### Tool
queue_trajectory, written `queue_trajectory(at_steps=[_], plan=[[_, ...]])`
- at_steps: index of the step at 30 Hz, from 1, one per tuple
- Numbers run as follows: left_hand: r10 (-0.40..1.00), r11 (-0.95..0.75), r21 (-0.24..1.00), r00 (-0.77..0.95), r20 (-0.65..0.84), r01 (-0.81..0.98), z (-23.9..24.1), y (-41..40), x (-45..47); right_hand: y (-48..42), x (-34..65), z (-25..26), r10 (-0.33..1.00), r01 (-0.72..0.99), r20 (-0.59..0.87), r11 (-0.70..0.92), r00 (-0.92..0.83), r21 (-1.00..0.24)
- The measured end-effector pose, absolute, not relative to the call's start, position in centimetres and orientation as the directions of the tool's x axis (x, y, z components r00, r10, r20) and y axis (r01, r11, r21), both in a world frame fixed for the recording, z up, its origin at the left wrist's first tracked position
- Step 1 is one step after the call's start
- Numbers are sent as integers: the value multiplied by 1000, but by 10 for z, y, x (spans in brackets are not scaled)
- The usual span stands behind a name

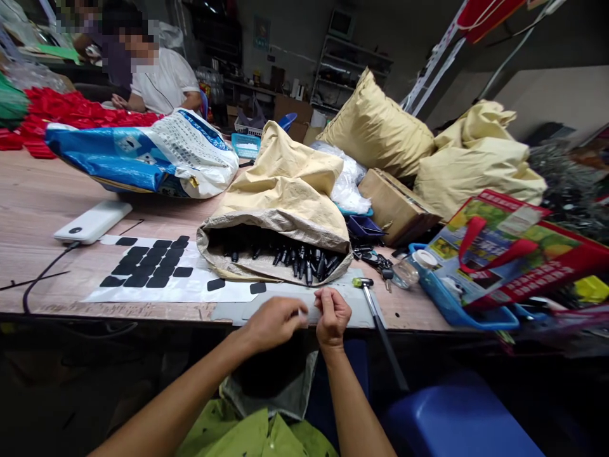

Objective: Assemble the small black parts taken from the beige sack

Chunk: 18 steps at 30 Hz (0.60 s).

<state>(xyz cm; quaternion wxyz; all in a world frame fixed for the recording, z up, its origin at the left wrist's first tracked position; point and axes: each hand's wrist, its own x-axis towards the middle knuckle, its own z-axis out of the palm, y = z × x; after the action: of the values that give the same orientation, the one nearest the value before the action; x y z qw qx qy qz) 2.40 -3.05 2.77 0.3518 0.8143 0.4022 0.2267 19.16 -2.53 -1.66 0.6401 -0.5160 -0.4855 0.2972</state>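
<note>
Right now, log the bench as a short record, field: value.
Left hand: at the table's front edge, fingertips blurred; grip unclear
Right hand: beside it, fingers curled in; any held item too small to tell
Cloth sack: lying on the table, mouth facing the hands
Black pieces: inside the sack's mouth
Hammer: on the right hand's outer side, handle past the table edge
Black squares: on a white sheet, left of the sack
</note>
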Motion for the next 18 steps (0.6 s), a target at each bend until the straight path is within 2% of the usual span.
queue_trajectory(at_steps=[2, 4, 6, 14, 16, 18], plan=[[857, -490, 630, 464, 222, 602, 32, 0, 33, -25, 190, -18, 861, 97, 309, 296, 404, -950], [822, -566, 500, 496, 280, 655, 32, 28, 41, -24, 189, -19, 856, 76, 303, 300, 419, -951], [772, -633, 422, 566, 289, 649, 31, 48, 48, -23, 189, -19, 857, 72, 303, 301, 417, -951], [644, -765, 268, 701, 307, 585, 29, 54, 52, -22, 188, -19, 845, 101, 315, 302, 432, -948], [618, -786, 254, 723, 309, 563, 29, 44, 47, -22, 188, -19, 845, 73, 311, 311, 436, -948], [649, -761, 276, 689, 322, 588, 28, 31, 40, -23, 189, -19, 846, 41, 302, 317, 440, -948]])
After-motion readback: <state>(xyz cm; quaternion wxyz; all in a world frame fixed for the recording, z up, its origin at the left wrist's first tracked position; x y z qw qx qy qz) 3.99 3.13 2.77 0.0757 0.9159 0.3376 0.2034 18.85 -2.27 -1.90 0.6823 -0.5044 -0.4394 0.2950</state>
